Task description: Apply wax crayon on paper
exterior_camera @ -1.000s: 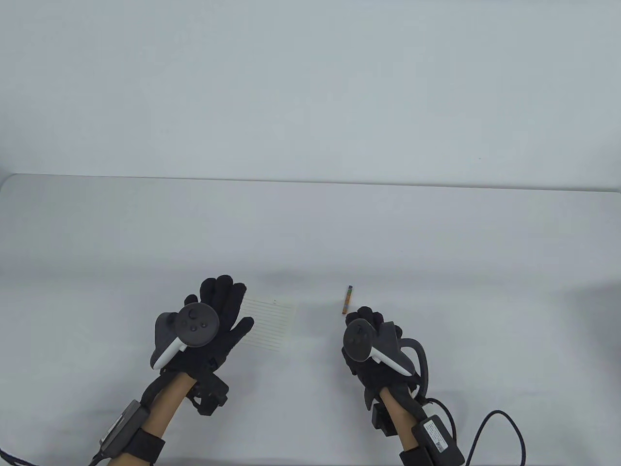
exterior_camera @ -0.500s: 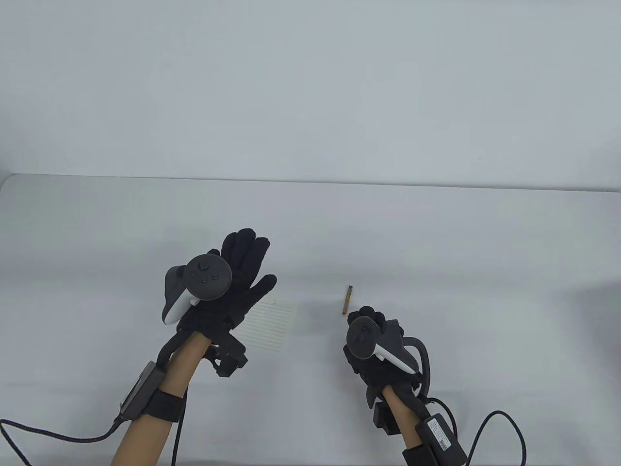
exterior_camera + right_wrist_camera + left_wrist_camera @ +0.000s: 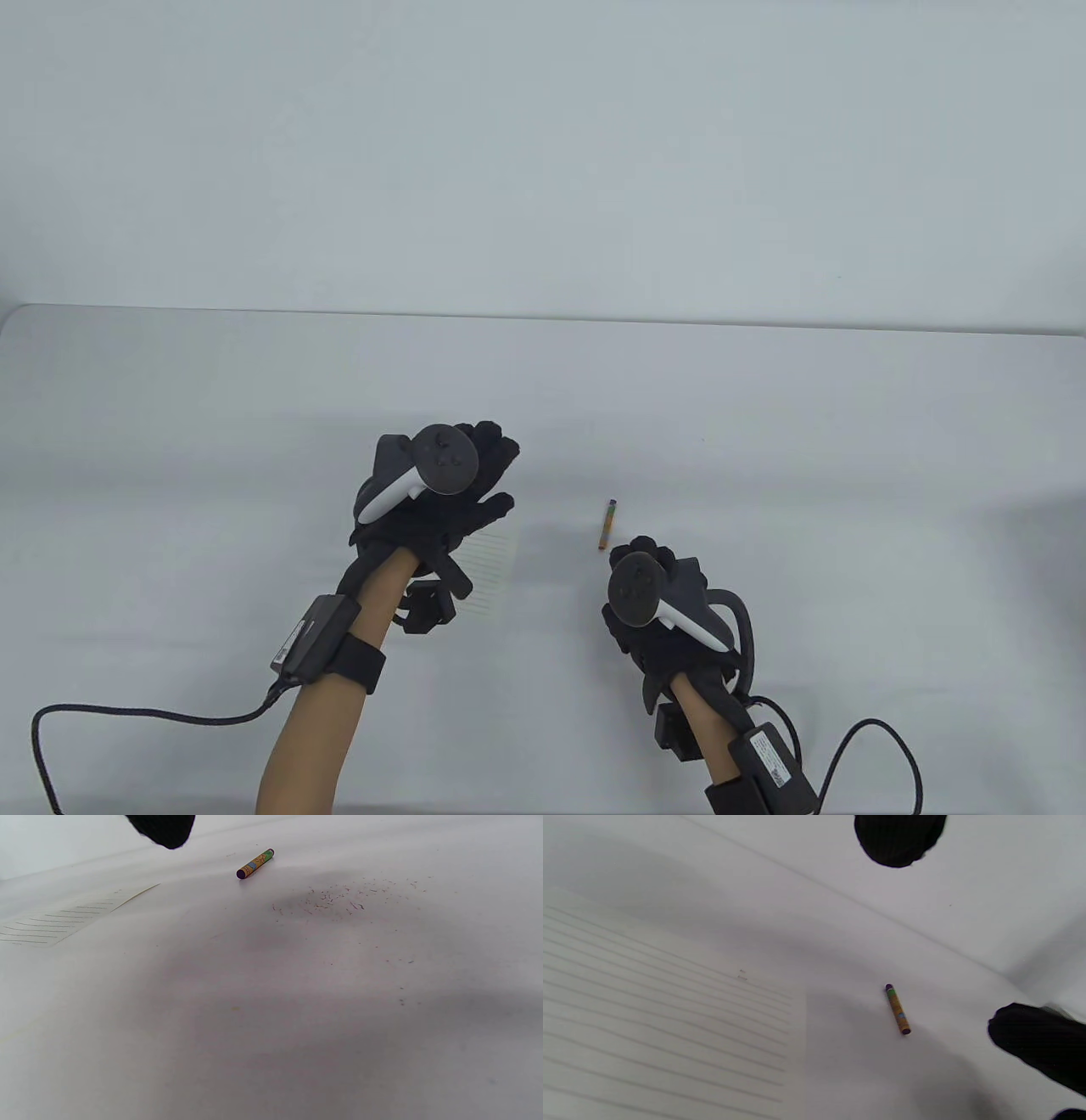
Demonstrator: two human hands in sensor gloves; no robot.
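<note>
A small crayon (image 3: 608, 524) with a colourful wrapper and purple tip lies on the white table; it also shows in the left wrist view (image 3: 897, 1009) and the right wrist view (image 3: 255, 863). A lined sheet of paper (image 3: 496, 564) lies left of it, mostly covered by my left hand (image 3: 475, 480), which hovers above it with fingers spread and holds nothing. The paper fills the left of the left wrist view (image 3: 661, 1018). My right hand (image 3: 645, 552) sits just below the crayon, empty, apart from it.
The table's far edge (image 3: 543, 318) meets a plain wall. Small crayon crumbs (image 3: 339, 897) are scattered on the table right of the crayon. Cables (image 3: 153, 717) trail from both wrists near the front edge.
My left hand has lifted off the paper and moved up and to the right, toward the crayon. The right hand and the crayon have stayed in place.
</note>
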